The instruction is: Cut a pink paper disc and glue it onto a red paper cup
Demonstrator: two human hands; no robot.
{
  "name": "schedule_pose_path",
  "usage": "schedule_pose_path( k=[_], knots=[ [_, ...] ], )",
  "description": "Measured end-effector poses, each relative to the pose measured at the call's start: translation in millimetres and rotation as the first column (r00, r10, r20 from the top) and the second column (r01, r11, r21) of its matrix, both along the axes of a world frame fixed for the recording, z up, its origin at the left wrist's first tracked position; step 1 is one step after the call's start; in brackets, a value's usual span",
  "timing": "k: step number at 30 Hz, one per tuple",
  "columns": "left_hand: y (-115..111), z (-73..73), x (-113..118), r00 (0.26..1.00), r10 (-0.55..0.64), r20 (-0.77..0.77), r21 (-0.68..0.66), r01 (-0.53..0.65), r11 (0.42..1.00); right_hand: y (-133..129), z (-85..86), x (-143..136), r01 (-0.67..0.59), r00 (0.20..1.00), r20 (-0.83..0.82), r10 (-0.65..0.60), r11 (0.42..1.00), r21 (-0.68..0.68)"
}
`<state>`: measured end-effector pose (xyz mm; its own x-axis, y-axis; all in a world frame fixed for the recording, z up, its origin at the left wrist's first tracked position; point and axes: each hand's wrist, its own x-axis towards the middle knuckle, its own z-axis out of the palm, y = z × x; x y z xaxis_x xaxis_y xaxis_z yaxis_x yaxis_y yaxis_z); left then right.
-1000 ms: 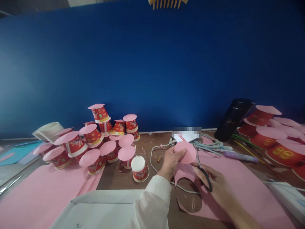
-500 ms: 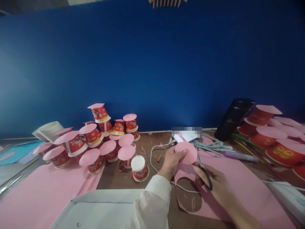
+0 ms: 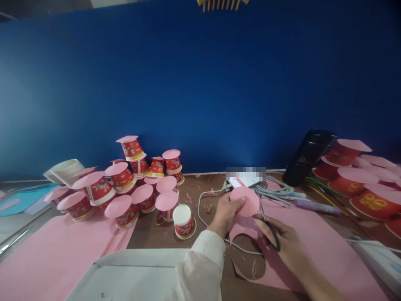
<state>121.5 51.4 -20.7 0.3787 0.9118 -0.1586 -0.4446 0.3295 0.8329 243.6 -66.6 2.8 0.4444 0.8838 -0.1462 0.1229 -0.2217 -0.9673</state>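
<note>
Between thumb and fingers, my left hand [image 3: 224, 211] pinches a round pink paper disc [image 3: 247, 201] above the table. My right hand [image 3: 286, 238] is closed around the black handles of a pair of scissors [image 3: 273, 234]; the blades reach up along the disc's right edge, partly hidden behind it. Below the hands lies a pink paper sheet [image 3: 300, 234] with a round piece cut from its left side. To the left, an upside-down red paper cup [image 3: 184, 228] shows its bare white base. Several more red cups [image 3: 120, 177] stand stacked there with pink discs on top.
A dark bottle [image 3: 308, 156] leans at the back right, beside more red cups [image 3: 372, 202]. Cables [image 3: 275, 190], a purple marker [image 3: 316, 206] and a phone-like device [image 3: 246, 179] lie behind the hands. A white tray [image 3: 140, 257] and pink sheets [image 3: 59, 251] are at front left.
Hardly anything differs. Both hands, the disc and the scissors keep their places; the whole view has shifted very slightly.
</note>
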Motion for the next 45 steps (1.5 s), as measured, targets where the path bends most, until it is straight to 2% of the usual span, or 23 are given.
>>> schedule_pose_path(
  k=[19, 34, 45],
  knots=[
    [0.7, -0.2, 1.1, 1.000, 0.006, 0.027, -0.008, -0.006, 1.000, -0.4, 0.7, 0.8, -0.056, 0.998, 0.041, 0.056, 0.998, -0.010],
    [-1.0, 6.4, -2.0, 1.000, -0.008, 0.003, -0.016, 0.008, 1.000, -1.6, 3.9, -2.8, -0.008, 0.999, -0.042, 0.008, 1.000, 0.008],
    [-1.5, 6.8, -3.3, 1.000, -0.022, -0.014, 0.001, 0.022, 1.000, -0.7, -1.4, 0.0, -0.016, 1.000, -0.027, 0.016, 1.000, -0.010]
  ],
)
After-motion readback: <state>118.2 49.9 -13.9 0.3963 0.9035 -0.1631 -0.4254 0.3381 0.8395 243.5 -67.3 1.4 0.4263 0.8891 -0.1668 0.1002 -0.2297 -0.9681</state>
